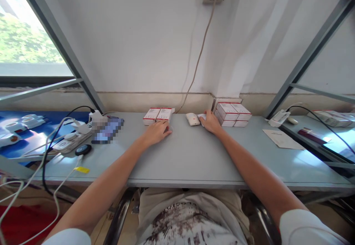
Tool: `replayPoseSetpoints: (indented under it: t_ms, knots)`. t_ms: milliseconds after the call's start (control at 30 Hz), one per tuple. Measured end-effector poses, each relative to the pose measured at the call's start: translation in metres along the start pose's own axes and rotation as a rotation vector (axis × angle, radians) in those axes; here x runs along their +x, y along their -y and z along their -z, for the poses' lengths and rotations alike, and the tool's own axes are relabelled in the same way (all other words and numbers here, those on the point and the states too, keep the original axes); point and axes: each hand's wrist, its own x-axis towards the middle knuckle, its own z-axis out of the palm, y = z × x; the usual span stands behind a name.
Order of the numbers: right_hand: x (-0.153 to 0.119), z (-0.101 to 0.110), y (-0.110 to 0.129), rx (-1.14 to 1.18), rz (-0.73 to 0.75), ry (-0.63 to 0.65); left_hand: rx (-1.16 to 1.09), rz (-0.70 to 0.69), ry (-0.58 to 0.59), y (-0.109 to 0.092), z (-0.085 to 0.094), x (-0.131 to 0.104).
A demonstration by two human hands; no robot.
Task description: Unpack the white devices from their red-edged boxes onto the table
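My left hand [156, 131] rests at the front of two white-and-red boxes [151, 114], its fingers stretched and touching the right-hand box. A clear scrap seems to lie by its thumb. My right hand [212, 122] has its fingers over a flat white piece [202, 117], perhaps paper, and pinches it; most of it is hidden. Between my hands sits a small white plastic device [192, 119] with a small reddish mark. Right of my right hand stands a stack of white-and-red boxes [233, 114], two layers high, partly behind the hand.
A phone [108, 130], a power strip [73, 141] with plugs, a black round puck [83, 149] and loose cables occupy the left side. A sheet of paper [283, 139] and a white adapter [279, 118] lie right. Metal frame bars flank the grey desk [188, 160]; a wall cable hangs behind.
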Motion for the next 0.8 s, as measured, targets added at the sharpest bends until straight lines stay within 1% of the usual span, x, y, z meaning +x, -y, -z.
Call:
replayPoseSetpoints:
  t_ms: [167,267,433,500,633,800]
  knots:
    - [0.002,-0.0048,-0.0019,0.016,-0.044,-0.006,-0.032,-0.067,-0.01,-0.0015,-0.0029,0.0008]
    - [0.0022,-0.0046,-0.0008,0.082,-0.052,-0.019,-0.047,-0.088,-0.019,-0.0016,-0.0039,0.0021]
    - [0.0017,-0.0021,-0.0001,0.145,-0.068,-0.096,-0.06,-0.049,-0.068,-0.0048,-0.0031,0.0023]
    - [0.0013,-0.0015,-0.0001,0.148,-0.082,-0.113,-0.044,-0.025,-0.062,-0.0058,-0.0019,0.0011]
    - [0.0002,-0.0001,-0.0008,0.134,-0.1,-0.093,-0.018,0.015,-0.009,-0.0049,-0.0009,-0.0015]
    - [0.004,-0.0014,-0.0049,0.069,-0.078,-0.068,-0.066,-0.037,-0.015,-0.0013,-0.005,-0.0007]
